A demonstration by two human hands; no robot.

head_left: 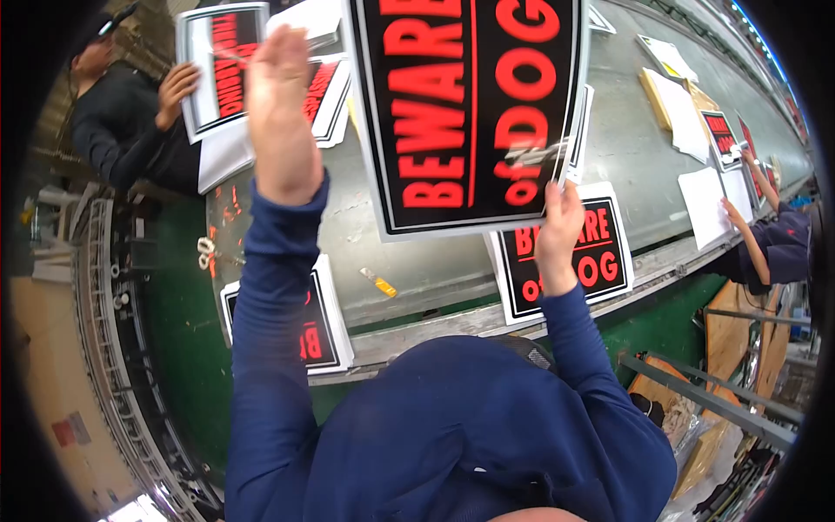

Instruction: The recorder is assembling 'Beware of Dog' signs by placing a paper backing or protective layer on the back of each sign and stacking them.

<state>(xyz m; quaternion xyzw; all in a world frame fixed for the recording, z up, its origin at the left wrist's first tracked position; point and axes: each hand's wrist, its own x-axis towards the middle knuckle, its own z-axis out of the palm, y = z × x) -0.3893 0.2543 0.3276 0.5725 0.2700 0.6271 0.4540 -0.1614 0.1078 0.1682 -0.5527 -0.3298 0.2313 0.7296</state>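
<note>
My right hand (pixel 561 230) pinches the lower right edge of a large black sign (pixel 483 113) with red lettering and a white border. The glossy sign is raised over the table and tilted, its top cut off by the view. My left hand (pixel 285 122) is up beside the sign's left edge, fingers stretched out, apart from the sign and slightly blurred. Below my right hand, a stack of similar signs (pixel 613 252) lies at the table's near edge. Another stack of signs (pixel 326 317) is partly hidden behind my left forearm.
A yellow utility knife (pixel 379 282) and white-handled scissors (pixel 206 252) lie on the grey table (pixel 348 226). At left, a co-worker (pixel 113 113) holds a sign (pixel 222 70). Another person's arms (pixel 748 226) reach over papers (pixel 709 204) at right. Metal rails (pixel 704 396) stand lower right.
</note>
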